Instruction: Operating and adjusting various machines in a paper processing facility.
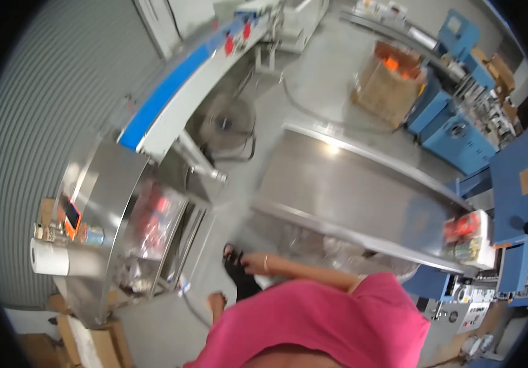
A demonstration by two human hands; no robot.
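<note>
My left hand (217, 302) hangs low beside my body, its fingers curled in and nothing visible in them. In front of my dark trouser leg (243, 283) is my right hand (254, 264), with a thin bracelet (266, 263) on that wrist. Blur hides how its fingers lie. Just past it a foot in a dark sandal (229, 250) shows on the floor. Nearest to the right arm is a long stainless steel table (350, 184) with raised edges. Neither hand touches the table.
At left a steel bench (86, 282) carries a paper roll (49, 257) and an orange-edged device (72, 219). Behind it runs a blue conveyor belt (172, 86), with a floor fan (226, 122) beside it. A large carton (386, 92) and blue machinery (457, 132) stand farther right.
</note>
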